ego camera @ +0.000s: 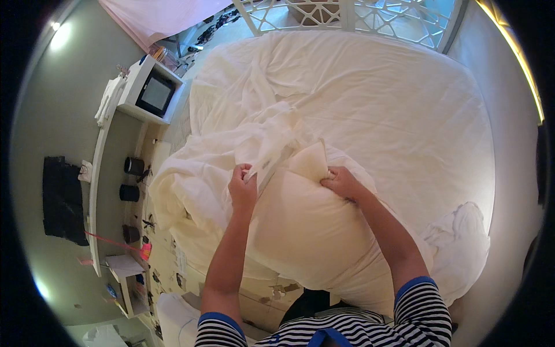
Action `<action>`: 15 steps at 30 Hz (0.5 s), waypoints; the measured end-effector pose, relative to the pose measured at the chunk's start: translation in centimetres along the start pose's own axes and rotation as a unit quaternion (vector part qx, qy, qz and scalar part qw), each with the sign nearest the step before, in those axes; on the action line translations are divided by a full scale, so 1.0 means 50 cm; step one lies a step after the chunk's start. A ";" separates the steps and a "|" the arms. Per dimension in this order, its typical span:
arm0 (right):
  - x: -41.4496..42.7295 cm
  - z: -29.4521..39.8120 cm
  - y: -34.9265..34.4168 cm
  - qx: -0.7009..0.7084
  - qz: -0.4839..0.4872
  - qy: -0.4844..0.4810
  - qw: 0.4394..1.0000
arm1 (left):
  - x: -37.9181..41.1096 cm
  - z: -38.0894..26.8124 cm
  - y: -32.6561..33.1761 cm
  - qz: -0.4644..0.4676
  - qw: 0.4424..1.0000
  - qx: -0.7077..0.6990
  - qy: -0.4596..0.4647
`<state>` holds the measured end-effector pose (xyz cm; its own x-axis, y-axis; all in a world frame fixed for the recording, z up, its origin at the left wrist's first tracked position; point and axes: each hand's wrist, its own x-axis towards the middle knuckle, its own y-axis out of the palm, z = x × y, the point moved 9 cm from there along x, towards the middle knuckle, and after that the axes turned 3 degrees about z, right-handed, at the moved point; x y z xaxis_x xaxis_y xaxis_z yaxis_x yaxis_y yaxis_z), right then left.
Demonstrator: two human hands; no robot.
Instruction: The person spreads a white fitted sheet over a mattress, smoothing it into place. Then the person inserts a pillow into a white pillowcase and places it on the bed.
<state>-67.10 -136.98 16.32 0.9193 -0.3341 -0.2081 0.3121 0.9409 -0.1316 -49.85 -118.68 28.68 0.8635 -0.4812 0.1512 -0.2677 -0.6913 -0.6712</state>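
Observation:
A plump cream-white pillow or folded duvet (312,221) lies at the near end of the bed, just in front of my body. My left hand (243,186) grips the hem of a white fabric cover (264,167), which bears a small grey mark. On the other side, my right hand (344,184) pinches a raised corner (310,158) of the plump bedding. Loose white cloth (195,178) is heaped left of my left hand and trails up the mattress. Whether the cover and the filling are joined is hidden by the folds.
The bed wears a wrinkled white sheet (390,95). Crumpled white bedding (459,251) sits at the right edge. A white lattice screen (347,17) closes the far end. Along the left wall are a shelf, a microwave (156,93), black bins (134,165) and a red broom (145,250).

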 end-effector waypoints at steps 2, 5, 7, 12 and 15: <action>-0.058 0.077 0.018 -0.008 -0.027 -0.102 0.994 | 0.003 -0.083 -0.017 -0.007 0.999 -0.007 0.048; -0.137 0.221 0.044 -0.066 -0.038 -0.274 0.959 | -0.006 -0.137 -0.012 0.034 0.996 -0.012 0.077; -0.157 0.230 0.068 -0.078 -0.020 -0.275 0.958 | -0.037 -0.189 0.013 0.071 0.986 -0.044 0.144; -0.213 0.284 0.116 -0.124 -0.016 -0.326 0.937 | -0.101 -0.272 0.030 0.124 0.960 0.061 0.244; -0.242 0.306 0.131 -0.169 0.004 -0.340 0.925 | -0.115 -0.292 0.009 0.096 0.964 0.084 0.233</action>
<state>-72.51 -125.93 32.80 0.8958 -0.1068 0.4314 0.3174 0.8331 -0.4530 -61.18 -124.10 38.07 0.5087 -0.8085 0.2961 -0.2968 -0.4875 -0.8212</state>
